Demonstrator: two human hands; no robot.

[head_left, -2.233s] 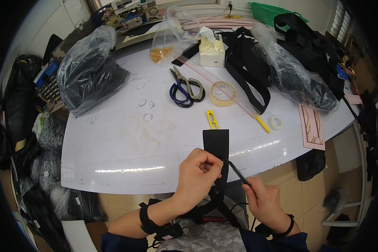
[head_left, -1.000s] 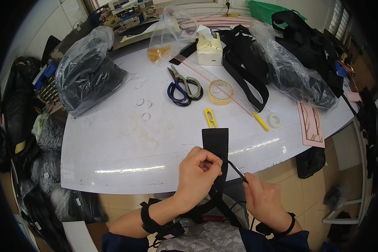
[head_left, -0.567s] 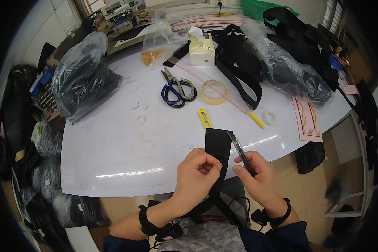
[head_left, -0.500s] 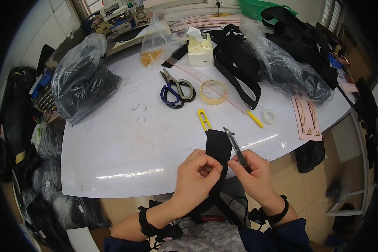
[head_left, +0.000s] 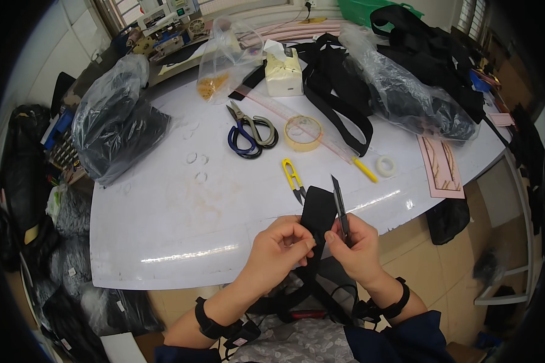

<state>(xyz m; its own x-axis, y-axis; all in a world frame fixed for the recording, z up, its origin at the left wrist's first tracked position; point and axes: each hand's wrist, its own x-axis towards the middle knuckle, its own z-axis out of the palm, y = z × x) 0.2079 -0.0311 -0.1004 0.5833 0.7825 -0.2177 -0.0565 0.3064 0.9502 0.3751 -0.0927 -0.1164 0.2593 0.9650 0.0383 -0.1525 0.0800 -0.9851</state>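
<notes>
A wide black webbing strap stands up between my hands, its cut end just over the table's near edge and the rest hanging toward my lap. My left hand is closed in a pinch at the strap's left edge; its fingertips partly cover the spot. In my right hand is a slim dark utility knife, blade pointing up and away, close beside the strap's right edge. The right thumb lies near the strap. Yellow thread snips lie on the table just beyond the strap's end.
On the white table lie scissors, a tape roll, a clear ruler, a yellow-handled tool and a small white roll. Farther back stand a tissue pack, black straps and a plastic bag.
The strap's end has tilted slightly to the right, and the knife stands more upright. Both hands have shifted a little left in view. The snips' blades now show clear of the strap.
</notes>
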